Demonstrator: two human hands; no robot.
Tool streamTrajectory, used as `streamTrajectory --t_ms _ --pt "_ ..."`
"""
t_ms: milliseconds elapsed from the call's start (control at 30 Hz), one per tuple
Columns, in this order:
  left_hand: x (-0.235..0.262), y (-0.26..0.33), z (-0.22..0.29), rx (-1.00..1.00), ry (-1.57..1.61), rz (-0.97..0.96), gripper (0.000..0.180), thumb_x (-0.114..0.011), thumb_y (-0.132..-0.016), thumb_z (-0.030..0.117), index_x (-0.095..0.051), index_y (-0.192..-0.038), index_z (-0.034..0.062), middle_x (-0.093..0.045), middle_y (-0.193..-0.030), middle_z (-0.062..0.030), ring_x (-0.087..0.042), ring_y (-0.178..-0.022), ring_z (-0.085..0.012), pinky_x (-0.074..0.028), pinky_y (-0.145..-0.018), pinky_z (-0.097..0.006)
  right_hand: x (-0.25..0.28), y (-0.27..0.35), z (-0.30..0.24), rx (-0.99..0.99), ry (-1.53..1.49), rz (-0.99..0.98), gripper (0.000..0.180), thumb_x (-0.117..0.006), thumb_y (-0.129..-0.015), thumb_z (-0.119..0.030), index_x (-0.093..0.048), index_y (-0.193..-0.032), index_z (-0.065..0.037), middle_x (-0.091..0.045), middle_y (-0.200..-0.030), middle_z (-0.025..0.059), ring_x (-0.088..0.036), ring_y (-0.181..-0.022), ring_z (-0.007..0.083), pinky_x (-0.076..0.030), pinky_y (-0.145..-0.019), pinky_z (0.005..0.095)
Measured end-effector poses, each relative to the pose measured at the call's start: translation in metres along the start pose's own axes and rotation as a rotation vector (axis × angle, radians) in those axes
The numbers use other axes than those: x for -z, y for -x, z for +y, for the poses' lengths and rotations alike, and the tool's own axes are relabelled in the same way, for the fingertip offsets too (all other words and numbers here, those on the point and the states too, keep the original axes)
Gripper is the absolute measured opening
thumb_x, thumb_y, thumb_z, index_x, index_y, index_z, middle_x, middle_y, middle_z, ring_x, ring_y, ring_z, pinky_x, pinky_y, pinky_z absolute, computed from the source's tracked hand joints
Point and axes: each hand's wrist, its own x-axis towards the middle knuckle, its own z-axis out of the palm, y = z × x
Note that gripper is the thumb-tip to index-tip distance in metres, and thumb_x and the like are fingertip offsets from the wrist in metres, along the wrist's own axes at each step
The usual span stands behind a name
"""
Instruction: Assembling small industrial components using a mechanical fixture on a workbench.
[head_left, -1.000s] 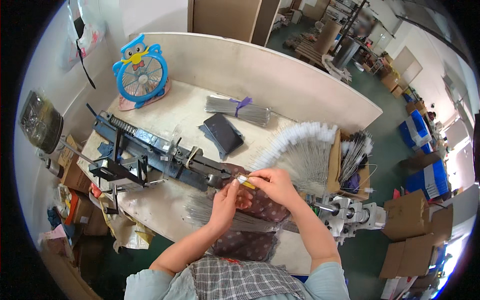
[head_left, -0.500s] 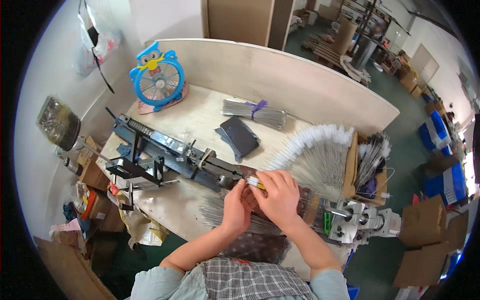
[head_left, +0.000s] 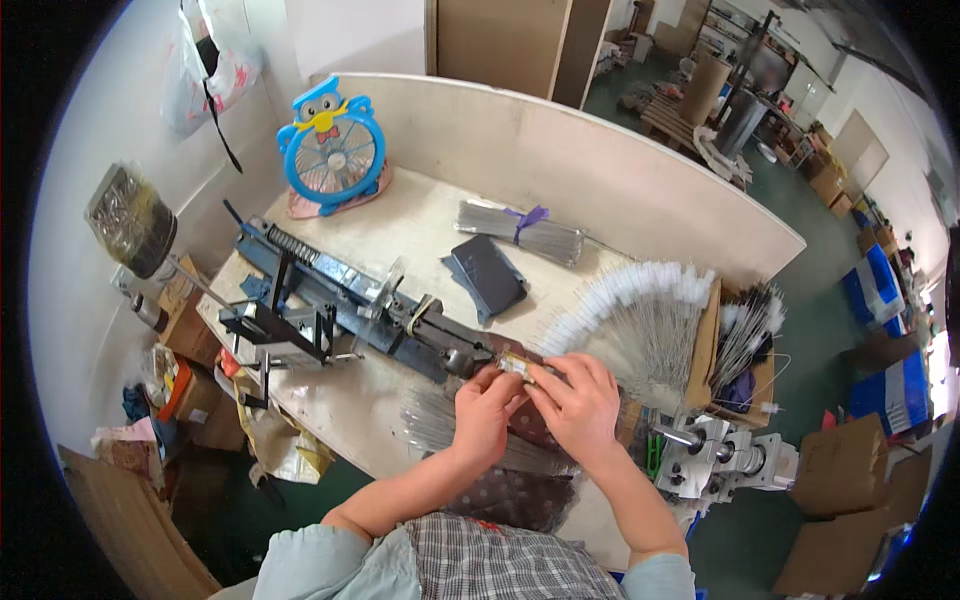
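Both my hands meet at the right end of a long dark metal fixture on the bench. My right hand pinches a small flat white-and-yellow piece between thumb and fingers. Close against it, my left hand has its fingers bent together at the piece's near side. Whether the left fingers hold something thin is hidden. Under and beside my hands lies a heap of thin metal wires. A brown dotted cloth hangs at the bench's near edge.
Farther back lie a black phone-like slab, a tied wire bundle and a blue fan. White-tipped wire brushes spread at right, beside a cardboard box. A silver clamp-like machine stands at the right edge.
The view has shifted slightly. My right hand has moved a little right and down, and its fingers lie flatter along the piece. My left hand has come up to the piece's near side.
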Motion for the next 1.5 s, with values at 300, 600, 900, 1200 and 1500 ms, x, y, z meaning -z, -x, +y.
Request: streamTrajectory --t_ms 300,600,900,1200,1500 --pt "0.007 -0.007 0.001 0.055 0.070 -0.017 0.006 -0.052 -0.089 0.009 -0.055 -0.089 0.0040 -0.060 -0.088 -0.0046 -0.061 -0.080 -0.0137 -0.049 -0.073 -0.029 -0.008 -0.011 -0.003 -0.010 -0.070 -0.032 0.031 -0.073 -0.067 -0.014 -0.069 -0.098 -0.013 -0.063 -0.095 0.0025 -0.057 -0.092 0.0226 -0.046 -0.078 0.0347" --pt "0.006 -0.004 0.003 0.044 0.096 0.073 0.013 -0.051 -0.090 0.014 -0.057 -0.093 0.0025 -0.061 -0.090 -0.0055 -0.060 -0.081 -0.0145 -0.049 -0.076 -0.031 -0.018 -0.012 -0.017 -0.063 -0.037 0.038 0.032 -0.073 -0.069 -0.017 -0.067 -0.100 -0.009 -0.063 -0.097 0.0006 -0.057 -0.092 0.0199 -0.045 -0.074 0.0339" --pt "0.004 -0.004 0.000 0.020 0.040 0.010 0.008 -0.054 -0.088 0.005 -0.057 -0.094 0.0013 -0.061 -0.090 -0.0043 -0.060 -0.080 -0.0118 -0.049 -0.073 -0.027 -0.010 -0.006 -0.010 -0.026 -0.013 0.057 0.026 -0.074 -0.068 -0.016 -0.070 -0.093 -0.013 -0.064 -0.095 0.0001 -0.058 -0.090 0.0196 -0.044 -0.075 0.0327" --pt "0.011 -0.006 0.006 0.083 0.144 0.010 0.025 -0.049 -0.093 0.022 -0.055 -0.102 -0.0002 -0.061 -0.095 -0.0093 -0.062 -0.085 -0.0193 -0.049 -0.081 -0.034 0.008 -0.015 -0.014 -0.033 -0.015 0.046 0.027 -0.076 -0.065 -0.018 -0.070 -0.090 -0.009 -0.064 -0.089 0.0010 -0.058 -0.087 0.0214 -0.044 -0.074 0.0339" --pt "0.006 0.008 0.011 0.095 -0.010 -0.001 0.058 -0.031 -0.095 0.054 -0.045 -0.110 0.0005 -0.052 -0.110 -0.0136 -0.054 -0.098 -0.0244 -0.045 -0.088 -0.040 0.015 0.006 -0.006 -0.053 -0.034 -0.071 0.018 -0.071 -0.069 -0.010 -0.067 -0.087 -0.008 -0.060 -0.077 0.0040 -0.056 -0.080 0.0244 -0.043 -0.072 0.0369"
